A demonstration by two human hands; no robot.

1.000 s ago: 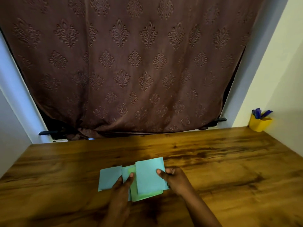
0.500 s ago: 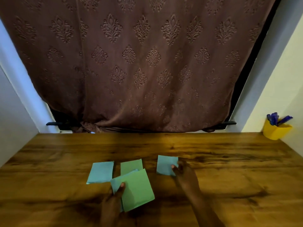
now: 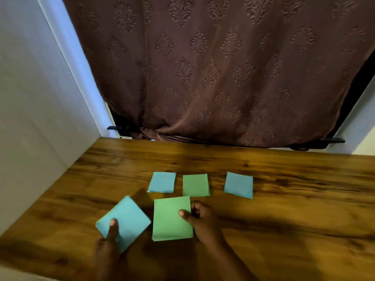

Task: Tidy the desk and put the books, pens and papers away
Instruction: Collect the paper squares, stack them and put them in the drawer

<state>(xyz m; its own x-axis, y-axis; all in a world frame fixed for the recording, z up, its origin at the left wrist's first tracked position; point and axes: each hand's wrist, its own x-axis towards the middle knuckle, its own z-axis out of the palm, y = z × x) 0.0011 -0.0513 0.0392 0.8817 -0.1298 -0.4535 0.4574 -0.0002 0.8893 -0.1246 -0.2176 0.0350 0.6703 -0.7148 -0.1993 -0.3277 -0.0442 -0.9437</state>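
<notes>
**Five coloured papers on the wooden desk, one in each hand**

At the far left there is a pale wall (image 3: 36,118), and the wooden desk (image 3: 284,220) begins at its foot and goes across the whole view.

The left hand (image 3: 107,246) comes from the lower edge. It holds a blue paper (image 3: 127,218), which is turned like a diamond. The thumb (image 3: 113,228) lies on top of the sheet near its lower left side, and the other fingers are under the paper, so I cannot see them. The grip is closed on the sheet. If the paper touches the desk or is a little above it, I cannot tell.

Just to the right is a green paper (image 3: 168,222), the biggest in the view. The right hand (image 3: 203,222) holds it at the right edge: the thumb (image 3: 184,214) presses on the top surface and the curled fingers (image 3: 195,207) are closed at the edge of the sheet. The two held papers are near each other, corner almost at edge, but they do not overlap.

Farther from the person, three smaller papers lie flat in a row on the desk. From the left: a blue sheet (image 3: 162,182), a green sheet (image 3: 195,185) just beside it, and a second blue sheet (image 3: 239,185) a bit apart to the right, with a small curl at its near right corner. They do not touch one another.

Behind the desk hangs a brown patterned curtain (image 3: 213,67).
</notes>
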